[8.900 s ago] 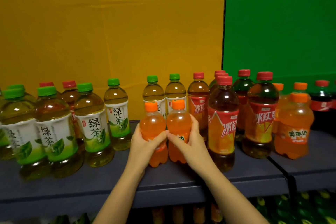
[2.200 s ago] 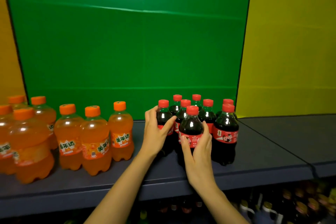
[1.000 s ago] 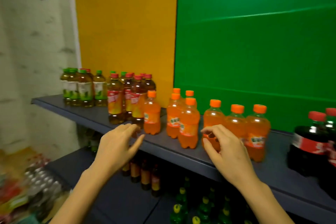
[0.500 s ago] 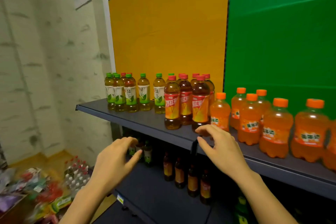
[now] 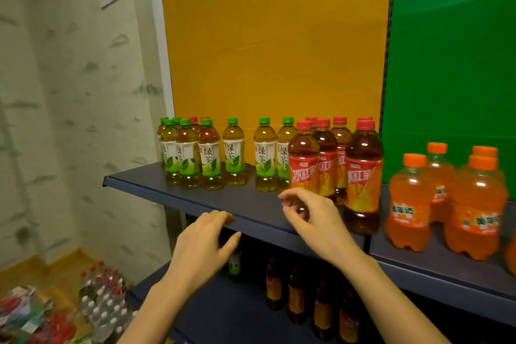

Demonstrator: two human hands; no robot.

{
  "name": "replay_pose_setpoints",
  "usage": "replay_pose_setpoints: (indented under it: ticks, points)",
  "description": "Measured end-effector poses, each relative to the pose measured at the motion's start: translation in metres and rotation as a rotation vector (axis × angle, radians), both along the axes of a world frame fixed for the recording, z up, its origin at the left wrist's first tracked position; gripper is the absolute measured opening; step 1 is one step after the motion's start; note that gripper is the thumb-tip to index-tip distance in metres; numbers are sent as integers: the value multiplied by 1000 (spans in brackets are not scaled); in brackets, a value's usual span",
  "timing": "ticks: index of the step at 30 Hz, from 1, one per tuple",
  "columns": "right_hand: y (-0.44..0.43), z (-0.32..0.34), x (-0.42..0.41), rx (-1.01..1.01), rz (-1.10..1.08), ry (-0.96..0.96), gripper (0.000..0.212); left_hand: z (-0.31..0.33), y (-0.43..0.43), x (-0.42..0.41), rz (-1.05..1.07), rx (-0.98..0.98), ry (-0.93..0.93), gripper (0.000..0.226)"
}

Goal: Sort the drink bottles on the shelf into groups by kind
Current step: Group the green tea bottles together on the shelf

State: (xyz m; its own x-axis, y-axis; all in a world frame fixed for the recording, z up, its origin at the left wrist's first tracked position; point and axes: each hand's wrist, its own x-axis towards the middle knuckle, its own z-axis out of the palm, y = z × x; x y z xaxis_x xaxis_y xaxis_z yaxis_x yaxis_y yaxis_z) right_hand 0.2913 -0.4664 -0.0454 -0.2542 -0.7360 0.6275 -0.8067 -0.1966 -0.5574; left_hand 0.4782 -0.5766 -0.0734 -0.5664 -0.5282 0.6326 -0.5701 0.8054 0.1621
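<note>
On the dark shelf (image 5: 195, 193) stand several green-capped green tea bottles (image 5: 234, 153) at the left, with two red caps among them at the back (image 5: 193, 120). Several red-capped iced tea bottles (image 5: 363, 173) stand in the middle and orange soda bottles (image 5: 409, 204) at the right. My right hand (image 5: 312, 215) hovers over the shelf just in front of the nearest iced tea bottle (image 5: 303, 159), fingers loosely curled, holding nothing. My left hand (image 5: 203, 246) floats below the shelf's front edge, fingers relaxed and empty.
A lower shelf (image 5: 223, 307) carries more tea bottles (image 5: 296, 293). Packs of small water bottles (image 5: 103, 301) and coloured packages lie on the floor at the lower left. A pale wall (image 5: 69, 120) closes the left side. Yellow (image 5: 279, 50) and green (image 5: 452, 64) panels back the shelf.
The view has closed in on the tea end of the shelf. Both hands stay empty; my right hand now sits before the iced tea bottles, my left under the shelf edge.
</note>
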Motion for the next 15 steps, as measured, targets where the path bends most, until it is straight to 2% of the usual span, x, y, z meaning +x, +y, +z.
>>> replay_pose_setpoints:
  ticks: [4,8,15]
  points:
    - [-64,-1,11,-12,22,-4,28,5,-54,-14,-43,51,26,39]
    - [-119,4,8,18,-73,27,44,14,-104,-31,-83,111,61,48]
    - [-177,13,-7,-55,-269,-88,62,15,-166,-66,-245,284,155,65]
